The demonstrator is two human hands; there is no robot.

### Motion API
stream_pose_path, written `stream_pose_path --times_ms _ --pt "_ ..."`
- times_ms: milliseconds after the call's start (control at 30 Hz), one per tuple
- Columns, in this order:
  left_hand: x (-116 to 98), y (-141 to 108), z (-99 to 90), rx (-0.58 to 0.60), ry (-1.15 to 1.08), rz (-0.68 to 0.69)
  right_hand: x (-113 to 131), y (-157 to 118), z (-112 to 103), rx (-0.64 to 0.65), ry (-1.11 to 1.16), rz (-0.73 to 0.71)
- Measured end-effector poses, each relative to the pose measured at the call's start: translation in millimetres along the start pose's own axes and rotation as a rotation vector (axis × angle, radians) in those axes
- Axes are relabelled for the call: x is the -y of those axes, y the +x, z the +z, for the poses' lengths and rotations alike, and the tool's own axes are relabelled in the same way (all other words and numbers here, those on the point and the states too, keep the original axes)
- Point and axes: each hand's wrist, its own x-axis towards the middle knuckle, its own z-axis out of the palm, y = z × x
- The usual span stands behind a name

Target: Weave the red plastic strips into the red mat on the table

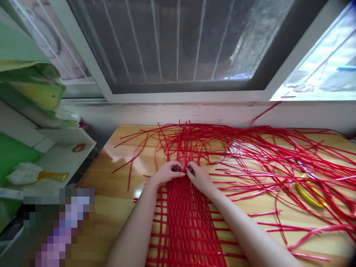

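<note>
A woven panel of red strands lies on the wooden table, running from the bottom edge up to both hands. At its far end my left hand has its thumb and fingers closed on red strands. Close beside it on the right, my right hand pinches strands at the same spot, the fingertips of both nearly touching. Upright strand ends stick out beyond the hands, and cross strands poke out from both sides of the panel.
Loose red strands spread over the back and right of the wooden table. Yellow-handled pliers lie among them at the right. Behind is a barred window; a white shelf stands at the left.
</note>
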Motion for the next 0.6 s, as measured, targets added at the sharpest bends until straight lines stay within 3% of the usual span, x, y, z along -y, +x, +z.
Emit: stream_pose_path --times_ms 133,233,367,600 --pt "0.1 -1.7 -4.4 0.040 -0.112 0.091 -1.0 0.3 0.9 0.051 -0.036 -0.033" --pt "1.6 0.5 -2.7 0.025 -0.161 0.069 -2.3 1.1 0.6 0.084 -0.036 -0.072" --pt "2.0 2.7 1.5 -0.073 -0.197 -0.030 -2.5 1.4 -0.6 0.134 0.061 -0.079" --pt "5.1 3.2 2.8 -0.204 -0.149 -0.084 1.0 -1.9 -4.1 0.134 0.126 -0.087"
